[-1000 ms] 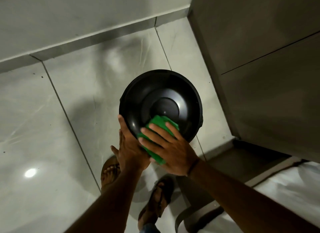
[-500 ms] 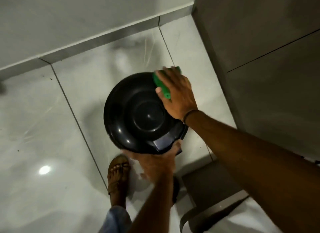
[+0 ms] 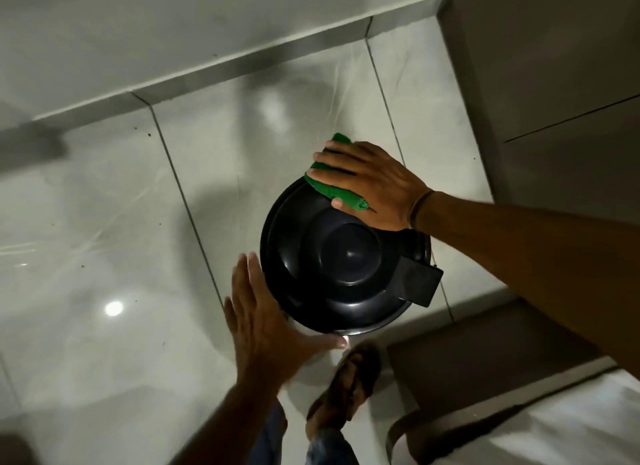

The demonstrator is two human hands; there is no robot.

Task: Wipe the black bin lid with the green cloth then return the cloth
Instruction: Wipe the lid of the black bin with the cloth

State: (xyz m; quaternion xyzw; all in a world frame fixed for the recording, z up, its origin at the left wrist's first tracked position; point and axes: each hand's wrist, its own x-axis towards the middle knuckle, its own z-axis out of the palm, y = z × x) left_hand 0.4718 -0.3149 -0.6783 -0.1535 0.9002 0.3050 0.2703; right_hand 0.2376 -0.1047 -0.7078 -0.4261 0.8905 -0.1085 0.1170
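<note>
The round black bin lid faces up over the tiled floor, its flat hinge tab pointing right. My right hand presses the folded green cloth onto the lid's far rim, fingers spread over the cloth and the thumb tucked against its near side. My left hand lies flat against the lid's near left edge with straight fingers, its thumb reaching under the near rim. Whatever is under the lid is hidden.
A dark cabinet rises close on the right. Grey skirting and the wall run along the far side. My sandalled foot stands just below the lid. A white surface fills the bottom right corner.
My right hand swept the cloth from the lid's near side to its far rim. The lid turned, its tab now on the right. My left hand shifted to the near left edge.
</note>
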